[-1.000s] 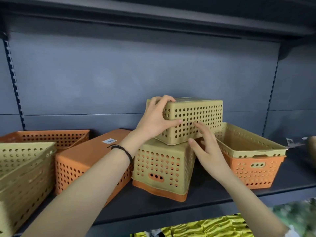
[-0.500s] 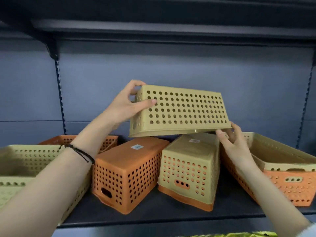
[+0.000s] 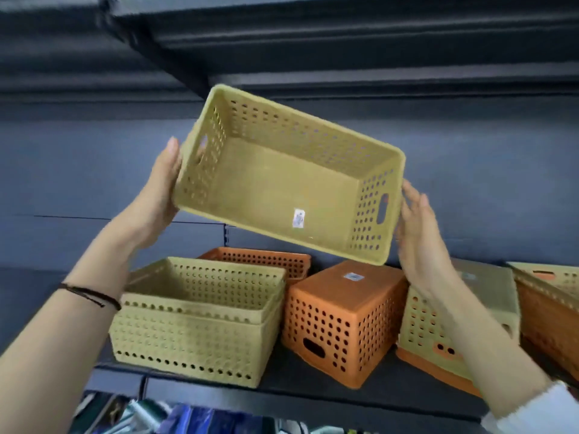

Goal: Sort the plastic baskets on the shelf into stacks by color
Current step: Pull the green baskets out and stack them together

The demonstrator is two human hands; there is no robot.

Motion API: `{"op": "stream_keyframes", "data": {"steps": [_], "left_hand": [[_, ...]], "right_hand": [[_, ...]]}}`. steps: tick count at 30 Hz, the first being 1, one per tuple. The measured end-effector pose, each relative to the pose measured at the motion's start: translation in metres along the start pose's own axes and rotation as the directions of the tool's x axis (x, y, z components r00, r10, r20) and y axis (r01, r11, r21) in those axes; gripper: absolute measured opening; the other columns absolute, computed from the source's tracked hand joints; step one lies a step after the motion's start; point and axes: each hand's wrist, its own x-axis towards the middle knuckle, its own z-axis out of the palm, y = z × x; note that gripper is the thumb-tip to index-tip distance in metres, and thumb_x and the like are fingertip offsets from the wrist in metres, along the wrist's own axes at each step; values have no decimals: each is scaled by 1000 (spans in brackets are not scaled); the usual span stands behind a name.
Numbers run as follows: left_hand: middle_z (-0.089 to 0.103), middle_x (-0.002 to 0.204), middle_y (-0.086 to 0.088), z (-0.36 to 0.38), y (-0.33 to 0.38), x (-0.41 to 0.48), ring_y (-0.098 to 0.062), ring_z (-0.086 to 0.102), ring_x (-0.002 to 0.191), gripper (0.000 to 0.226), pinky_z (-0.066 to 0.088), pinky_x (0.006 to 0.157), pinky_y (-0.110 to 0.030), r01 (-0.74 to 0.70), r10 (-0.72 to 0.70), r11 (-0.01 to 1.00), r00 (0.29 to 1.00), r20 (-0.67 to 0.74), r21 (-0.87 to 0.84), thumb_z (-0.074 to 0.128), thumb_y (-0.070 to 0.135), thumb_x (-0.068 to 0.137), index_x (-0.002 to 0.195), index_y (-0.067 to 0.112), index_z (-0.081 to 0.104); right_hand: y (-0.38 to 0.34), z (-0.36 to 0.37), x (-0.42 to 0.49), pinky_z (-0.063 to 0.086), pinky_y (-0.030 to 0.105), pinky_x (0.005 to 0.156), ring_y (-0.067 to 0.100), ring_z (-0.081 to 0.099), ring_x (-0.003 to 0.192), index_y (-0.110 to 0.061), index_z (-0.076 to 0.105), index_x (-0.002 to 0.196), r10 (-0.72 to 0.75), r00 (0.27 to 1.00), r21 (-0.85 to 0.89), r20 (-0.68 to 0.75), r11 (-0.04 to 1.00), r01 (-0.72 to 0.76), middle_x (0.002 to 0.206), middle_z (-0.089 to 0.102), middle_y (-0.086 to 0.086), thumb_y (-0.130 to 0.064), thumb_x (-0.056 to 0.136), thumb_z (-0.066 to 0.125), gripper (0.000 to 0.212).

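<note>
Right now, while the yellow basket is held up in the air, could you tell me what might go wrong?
The tilted yellow basket may slip: the right hand only presses its end with straight fingers. Lowered onto the yellow stack, it could knock the upturned orange basket standing close beside it.
</note>
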Motion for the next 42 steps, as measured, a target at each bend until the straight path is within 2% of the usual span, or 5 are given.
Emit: {"op": "stream_keyframes", "data": {"steps": [12, 20, 29, 35, 42], "left_hand": [[83, 83, 5, -108, -72, -53, -11, 79, 80, 64, 50, 85, -38, 254, -348, 897, 910, -225, -361, 35, 49, 106, 75, 25, 86], [61, 106, 13, -138, -95, -41, -15, 67, 99, 65, 51, 84, -34, 234, -378, 882, 869, -319, -408, 42, 26, 109, 163, 35, 8], [77, 77, 11, -129, -120, -55, -16, 61, 81, 51, 42, 74, -33, 456, -488, 870, 852, -190, -186, 37, 37, 108, 77, 34, 78], [67, 84, 7, -128, -135, -88, -15, 57, 77, 30, 36, 62, -30, 549, -559, 829, 805, -199, -111, 44, 52, 100, 104, 33, 66], [66, 135, -12, -123, -125, -84, -30, 57, 126, 35, 43, 97, -39, 529, -442, 822, 826, -349, 211, 43, 25, 106, 128, 17, 69]], "right_hand": [[30, 152, -28, 42, 35, 105, 10, 59, 120, -36, 60, 121, 298, 936, 288, 189, 894, -343, 129, 65, -5, -61, 94, 18, 56], [42, 175, -15, 30, 44, 114, 18, 43, 135, -36, 29, 149, 395, 918, 22, -7, 918, -395, 151, 41, -2, -59, 96, 27, 58], [53, 164, -51, 30, 10, 91, -4, 28, 123, -37, 0, 152, 341, 940, -120, 11, 934, -338, 136, 23, -23, -35, 105, 17, 50], [89, 167, -69, 12, 48, 120, 15, 14, 148, -48, 27, 143, 382, 919, -303, -97, 868, -392, 159, 22, -10, -46, 101, 19, 42], [69, 164, -67, 27, 17, 93, -6, 42, 107, -46, 39, 135, 417, 907, -252, 50, 884, -393, 119, 43, -27, -46, 102, 24, 37]]}}
